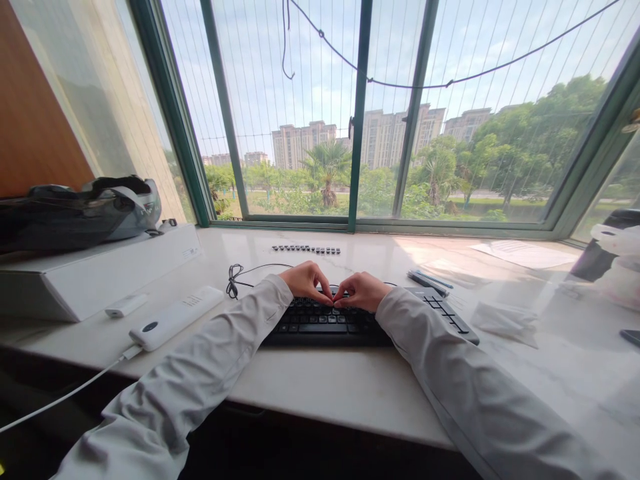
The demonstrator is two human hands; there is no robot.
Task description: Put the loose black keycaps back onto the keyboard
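Observation:
A black keyboard lies on the pale marble-patterned sill. My left hand reaches over its upper rows, thumb and fingers closed in a pinch. From the other side my right hand pinches too, and the fingertips of both hands meet just above the keys. Whatever is between the fingertips is too small and covered to make out. Behind the keyboard, several small dark keycaps stand in a neat row. At its right end the number pad shows a bare grid without keycaps.
Left of the keyboard lie a white power bank with a plugged-in cable, a small white device and a white box under a dark bag. A coiled black cable, pens and a clear plastic bag lie around it.

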